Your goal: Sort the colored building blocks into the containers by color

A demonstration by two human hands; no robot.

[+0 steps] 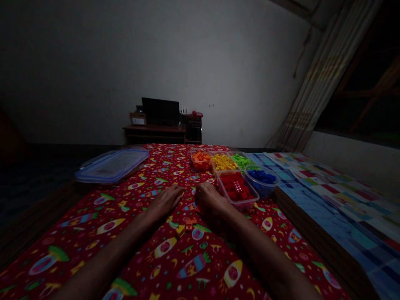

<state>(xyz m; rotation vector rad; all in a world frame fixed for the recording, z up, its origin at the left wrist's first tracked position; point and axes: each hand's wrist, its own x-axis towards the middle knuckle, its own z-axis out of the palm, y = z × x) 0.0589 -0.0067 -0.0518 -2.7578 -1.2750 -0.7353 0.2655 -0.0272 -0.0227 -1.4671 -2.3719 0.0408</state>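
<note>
My left hand (167,198) rests low over the red patterned cloth (137,227), its fingers bent and drawn together. A speck of yellow shows by its fingertips, too small to name. Across a narrow gap is my right hand (210,199), fingers curled inward and closed; whatever they hold is hidden. A bit of orange-red shows beneath that hand. Nearer to me, between the forearms, lie an orange toy brick (190,224) and a yellow toy brick (180,230), close together. Just right of my right hand stands a clear tub (240,204) of red bricks (236,185).
Behind the red tub are containers of orange bricks (201,157), yellow bricks (224,161) and green bricks (242,161). A round bowl (270,191) holds blue bricks (261,176). A blue-rimmed lid (114,164) lies at left. A checkered bed cover (328,208) borders the right.
</note>
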